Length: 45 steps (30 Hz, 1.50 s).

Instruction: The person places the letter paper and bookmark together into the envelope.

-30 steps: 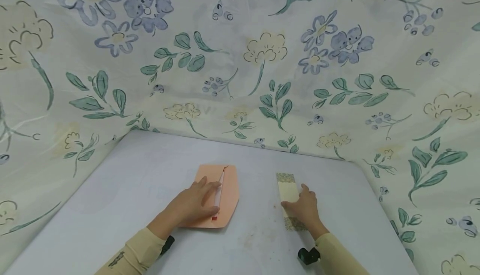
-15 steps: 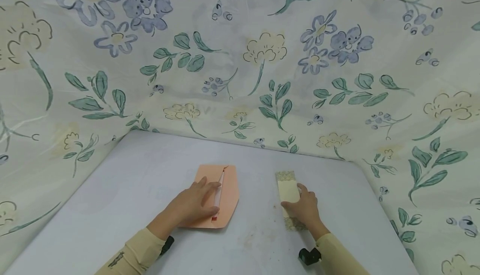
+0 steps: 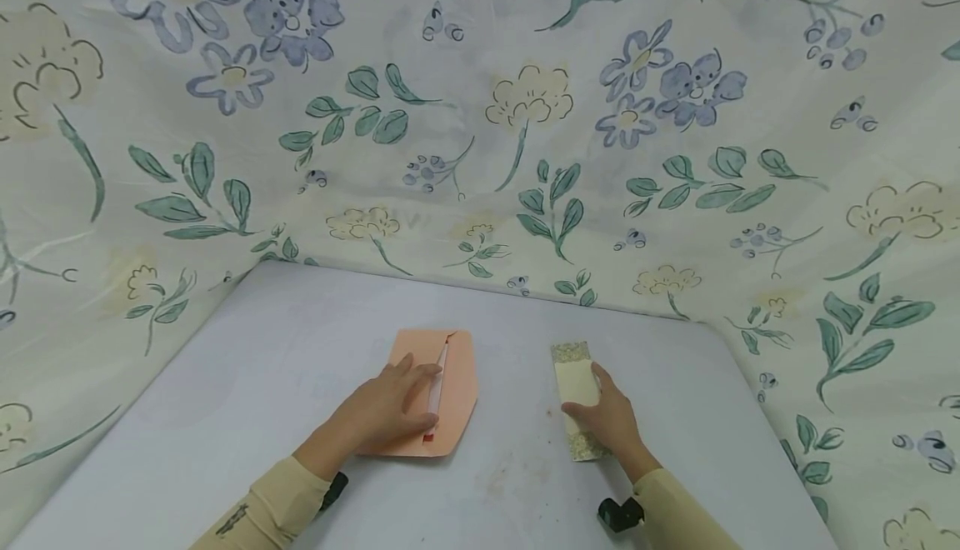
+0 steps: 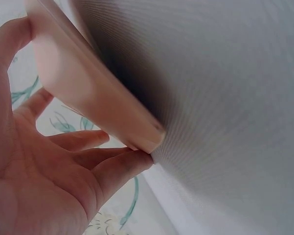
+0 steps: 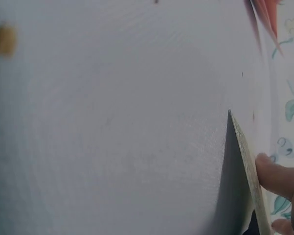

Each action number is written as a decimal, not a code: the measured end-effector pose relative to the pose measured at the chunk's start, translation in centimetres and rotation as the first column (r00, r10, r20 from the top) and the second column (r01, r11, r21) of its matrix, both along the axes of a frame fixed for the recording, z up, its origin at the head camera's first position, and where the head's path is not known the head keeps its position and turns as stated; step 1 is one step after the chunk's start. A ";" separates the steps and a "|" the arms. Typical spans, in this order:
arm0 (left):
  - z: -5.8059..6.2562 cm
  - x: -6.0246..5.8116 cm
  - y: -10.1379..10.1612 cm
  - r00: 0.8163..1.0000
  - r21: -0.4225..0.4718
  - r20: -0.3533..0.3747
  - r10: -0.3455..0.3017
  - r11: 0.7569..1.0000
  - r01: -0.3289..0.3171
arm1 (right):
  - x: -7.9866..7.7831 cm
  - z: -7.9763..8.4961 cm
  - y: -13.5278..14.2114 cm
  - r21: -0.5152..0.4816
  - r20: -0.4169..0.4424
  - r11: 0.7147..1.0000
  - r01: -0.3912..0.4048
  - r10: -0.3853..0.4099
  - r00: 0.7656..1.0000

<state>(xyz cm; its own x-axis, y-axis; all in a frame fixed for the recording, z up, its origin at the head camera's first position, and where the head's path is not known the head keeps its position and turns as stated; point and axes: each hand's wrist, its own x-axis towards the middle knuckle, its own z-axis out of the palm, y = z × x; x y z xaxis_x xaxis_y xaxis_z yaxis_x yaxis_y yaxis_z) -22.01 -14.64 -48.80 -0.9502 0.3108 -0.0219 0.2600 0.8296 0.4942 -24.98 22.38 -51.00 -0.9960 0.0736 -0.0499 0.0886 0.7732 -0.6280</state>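
A peach folded paper piece [image 3: 459,400] lies left of centre on the white table, with a slim white strip and red bits showing along its slit. My left hand [image 3: 386,400] rests on it, thumb and fingers spread. In the left wrist view, outstretched fingers [image 4: 122,169] touch the folded paper [image 4: 83,78] along its side. To the right, my right hand [image 3: 611,417] grips a long cream card with speckled, glittery ends [image 3: 577,383], thumb at its left edge and a finger at its right. The right wrist view shows that card [image 5: 248,169] edge-on, tilted, above a shadow.
A white table [image 3: 510,350] with faint brownish smudges in front carries both pieces. Floral cloth [image 3: 450,142] hangs behind and at the sides. Black wrist devices [image 3: 621,515] sit at both sleeves. A blurred yellow spot [image 5: 3,39] appears in the right wrist view.
My right fingers have closed in on the cream card's right edge, and the card has shifted and turned slightly. My left hand and the peach paper have stayed put.
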 end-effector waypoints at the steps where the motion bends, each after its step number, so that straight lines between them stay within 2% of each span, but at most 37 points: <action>1: 0.0 0.0 0.0 1.000 0.001 0.002 0.000 1.000 0.000 | 0.1 0.0 0.1 -0.001 -0.007 1.000 -0.001 0.001 1.000; 10: 0.3 0.2 0.1 1.000 -0.002 -0.003 0.000 1.000 0.000 | 0.3 -0.3 0.4 -0.052 -0.071 0.999 0.001 -0.005 0.997; 36: 0.0 0.0 0.1 1.000 0.004 -0.005 -0.003 1.000 0.003 | 0.2 0.1 0.0 -0.119 -0.138 0.991 0.056 -0.072 0.988; 45: -0.1 -0.1 0.0 1.000 0.005 -0.013 0.000 1.000 0.000 | 0.2 0.5 -0.6 -0.162 -0.165 0.986 0.030 -0.057 0.985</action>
